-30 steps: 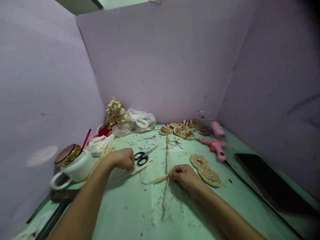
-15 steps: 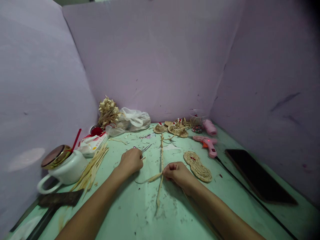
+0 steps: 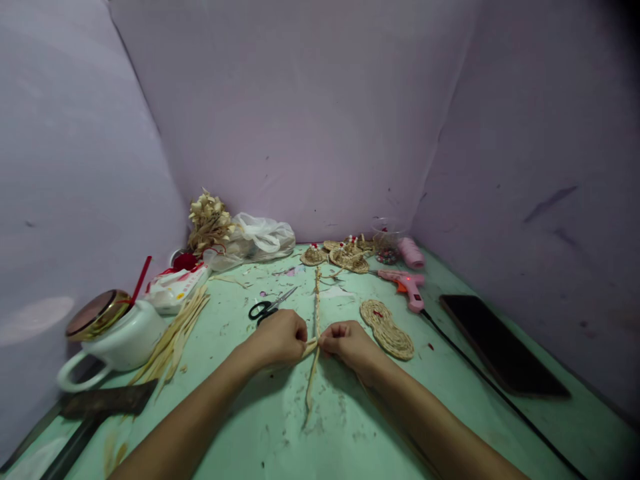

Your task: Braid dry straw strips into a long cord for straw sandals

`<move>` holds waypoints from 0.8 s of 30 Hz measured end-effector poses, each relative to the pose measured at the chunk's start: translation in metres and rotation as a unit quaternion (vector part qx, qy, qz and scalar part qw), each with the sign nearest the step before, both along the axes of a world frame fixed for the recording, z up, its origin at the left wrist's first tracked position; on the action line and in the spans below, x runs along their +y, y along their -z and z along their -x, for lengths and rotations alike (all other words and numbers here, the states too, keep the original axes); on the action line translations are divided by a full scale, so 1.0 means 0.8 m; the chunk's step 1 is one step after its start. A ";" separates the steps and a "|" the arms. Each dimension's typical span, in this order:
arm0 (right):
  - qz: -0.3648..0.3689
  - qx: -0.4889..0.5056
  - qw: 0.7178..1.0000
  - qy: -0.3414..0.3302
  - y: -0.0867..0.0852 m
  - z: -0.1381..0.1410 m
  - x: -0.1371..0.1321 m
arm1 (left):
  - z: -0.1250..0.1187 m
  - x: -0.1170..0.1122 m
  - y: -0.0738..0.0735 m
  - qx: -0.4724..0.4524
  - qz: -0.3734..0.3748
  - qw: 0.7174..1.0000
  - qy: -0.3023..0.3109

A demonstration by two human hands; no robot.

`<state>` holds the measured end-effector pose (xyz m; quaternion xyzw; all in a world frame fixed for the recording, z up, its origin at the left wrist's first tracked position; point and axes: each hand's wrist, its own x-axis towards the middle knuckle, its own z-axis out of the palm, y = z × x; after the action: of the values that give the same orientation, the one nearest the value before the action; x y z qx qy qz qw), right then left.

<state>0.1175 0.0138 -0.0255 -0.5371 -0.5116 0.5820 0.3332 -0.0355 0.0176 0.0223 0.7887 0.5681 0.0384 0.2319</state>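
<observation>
A long braided straw cord [image 3: 317, 300] lies on the green table [image 3: 280, 427], running from the far coils toward me. My left hand [image 3: 279, 337] and my right hand [image 3: 347, 341] meet at the cord's near part, both closed and pinching its loose straw strands. Unbraided strand ends [image 3: 311, 387] trail toward me below the hands. Black-handled scissors [image 3: 267, 307] lie just beyond my left hand. A flat woven straw piece [image 3: 387, 328] lies just right of my right hand.
A white mug with a gold lid [image 3: 113, 330] and a bundle of straw strips [image 3: 173, 337] sit at the left. A pink glue gun [image 3: 407, 287] with its black cable, a dark phone [image 3: 500, 343], small woven coils [image 3: 345, 257], a plastic bag [image 3: 260, 237] and dried straw [image 3: 207, 220] line the back.
My left hand has moved from beside the scissors to the cord and closed on its strands next to my right hand. The view has shifted slightly.
</observation>
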 end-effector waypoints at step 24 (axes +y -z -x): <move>-0.006 0.018 1.000 0.008 0.004 0.001 0.001 | -0.014 0.008 0.019 -0.269 0.244 0.921 -0.141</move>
<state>0.1163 0.0143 -0.0289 -0.5282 -0.5048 0.5860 0.3505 -0.0246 0.0242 0.0067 0.5793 0.5814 0.1421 0.5533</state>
